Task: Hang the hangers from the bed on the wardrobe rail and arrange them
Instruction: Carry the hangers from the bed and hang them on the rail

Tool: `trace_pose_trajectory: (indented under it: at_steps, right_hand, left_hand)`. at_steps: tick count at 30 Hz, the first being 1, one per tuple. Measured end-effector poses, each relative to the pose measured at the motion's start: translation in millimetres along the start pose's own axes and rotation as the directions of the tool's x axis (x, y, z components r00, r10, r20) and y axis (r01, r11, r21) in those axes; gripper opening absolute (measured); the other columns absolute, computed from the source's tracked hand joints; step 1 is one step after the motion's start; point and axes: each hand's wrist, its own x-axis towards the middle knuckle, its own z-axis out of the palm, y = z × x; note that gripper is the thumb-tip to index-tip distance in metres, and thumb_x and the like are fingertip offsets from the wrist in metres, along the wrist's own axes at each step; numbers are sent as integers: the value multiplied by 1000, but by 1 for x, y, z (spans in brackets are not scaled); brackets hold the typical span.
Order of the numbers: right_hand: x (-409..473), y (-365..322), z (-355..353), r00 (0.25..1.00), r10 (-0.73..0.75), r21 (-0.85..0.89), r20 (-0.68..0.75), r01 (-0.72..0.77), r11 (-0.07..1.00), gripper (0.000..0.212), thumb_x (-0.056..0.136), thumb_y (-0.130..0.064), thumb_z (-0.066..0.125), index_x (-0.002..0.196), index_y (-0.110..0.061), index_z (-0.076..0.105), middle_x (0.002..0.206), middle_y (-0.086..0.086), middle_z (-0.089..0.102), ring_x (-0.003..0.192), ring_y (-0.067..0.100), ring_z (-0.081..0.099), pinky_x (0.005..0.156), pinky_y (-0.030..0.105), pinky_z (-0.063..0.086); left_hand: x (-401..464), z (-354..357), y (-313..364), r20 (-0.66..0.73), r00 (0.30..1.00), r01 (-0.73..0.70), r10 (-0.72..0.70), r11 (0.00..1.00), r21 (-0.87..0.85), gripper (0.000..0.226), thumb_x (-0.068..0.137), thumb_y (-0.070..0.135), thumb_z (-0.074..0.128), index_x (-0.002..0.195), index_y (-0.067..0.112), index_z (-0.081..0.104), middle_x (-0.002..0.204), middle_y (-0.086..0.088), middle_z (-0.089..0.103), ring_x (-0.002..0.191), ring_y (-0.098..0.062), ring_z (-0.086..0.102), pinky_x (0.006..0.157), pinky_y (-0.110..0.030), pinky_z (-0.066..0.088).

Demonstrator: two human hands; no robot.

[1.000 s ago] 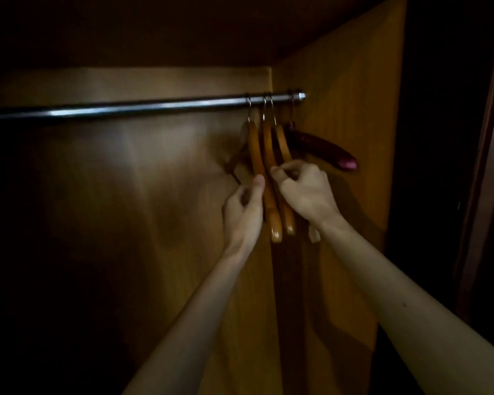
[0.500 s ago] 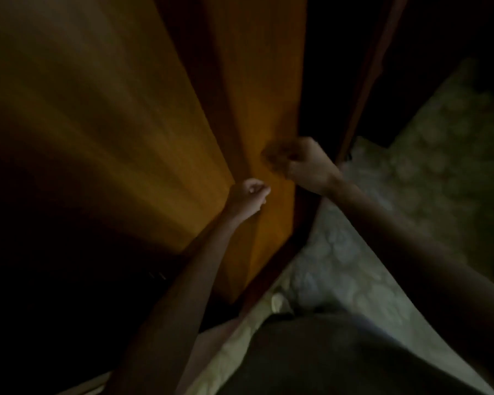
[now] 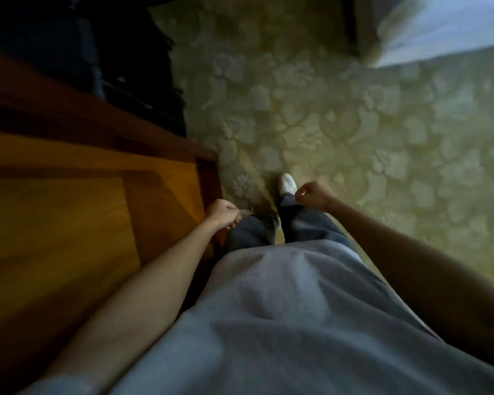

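View points straight down, blurry. Left hand (image 3: 221, 213) curled into a loose fist beside the wardrobe's wooden edge (image 3: 208, 178), nothing in it. Right hand (image 3: 314, 195) also curled shut, seemingly empty. Both hang over jeans (image 3: 305, 223) and patterned carpet (image 3: 354, 124). White shoe (image 3: 287, 182) forward. No hangers or rail visible.

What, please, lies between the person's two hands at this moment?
In the head view, the person's legs in dark trousers lie between the left hand and the right hand, with a white shoe and patterned carpet beyond.
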Motion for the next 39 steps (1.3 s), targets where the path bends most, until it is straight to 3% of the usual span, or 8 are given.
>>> trace_pose_trajectory:
  at_steps: [2,8,11,16,24,31,36,39]
  right_hand:
    - [-11,49,-3,995,102,126,-20,-98,987,20,83,-37,61,83,-22,74,93,5,72,87,23,65,73,30,49]
    - [-55,160,-8,930,358,472,-87,-278,836,29,91,-17,57,62,-19,56,74,8,58,72,24,54,65,29,40]
    - [-58,203,-20,885,459,581,-74,-336,741,23,88,-16,56,75,0,67,75,18,62,73,30,59,65,35,46]
    - [-44,242,-81,866,490,718,-99,-278,638,28,90,-19,59,96,4,75,90,22,74,79,30,68,70,36,54]
    - [15,265,-273,868,377,728,-322,-28,685,23,91,-18,60,96,-2,76,84,12,72,79,28,68,69,32,51]
    - [40,347,-416,851,451,722,-268,-133,679,23,91,-18,60,98,-5,77,90,12,75,86,28,71,72,35,54]
    - [25,421,-492,820,538,724,-194,-250,643,25,87,-13,57,63,-9,58,62,8,56,60,25,51,54,30,37]
    - [16,465,-532,786,605,759,-129,-314,570,25,87,-17,56,70,-2,68,66,10,64,59,19,52,51,29,38]
  left_hand:
    - [11,12,37,26,999,-38,35,992,117,16,97,14,58,90,8,71,74,-6,70,57,-14,61,53,-25,51]
    - [22,70,194,147,969,-235,197,918,320,17,97,13,56,84,14,67,70,-3,68,52,-13,59,48,-24,47]
    - [23,100,276,160,941,-336,299,883,328,19,97,11,55,81,12,66,67,-4,66,48,-11,57,44,-21,45]
    - [31,123,361,152,933,-360,326,829,427,25,97,10,56,73,12,63,66,-7,65,39,-8,54,35,-16,39]
    - [76,107,419,86,978,-207,190,813,544,20,99,8,56,82,7,65,65,-5,62,36,-6,54,35,-17,41]
    - [118,122,547,47,998,-58,38,834,549,23,97,4,54,80,-3,68,71,-12,64,54,-17,57,47,-22,45]
    - [120,203,723,116,976,-216,182,844,492,28,94,9,59,67,7,66,64,-10,65,49,-20,56,48,-28,50]
    - [102,265,840,250,925,-373,285,797,474,22,97,15,57,80,7,69,70,-6,69,52,-14,59,45,-22,47]
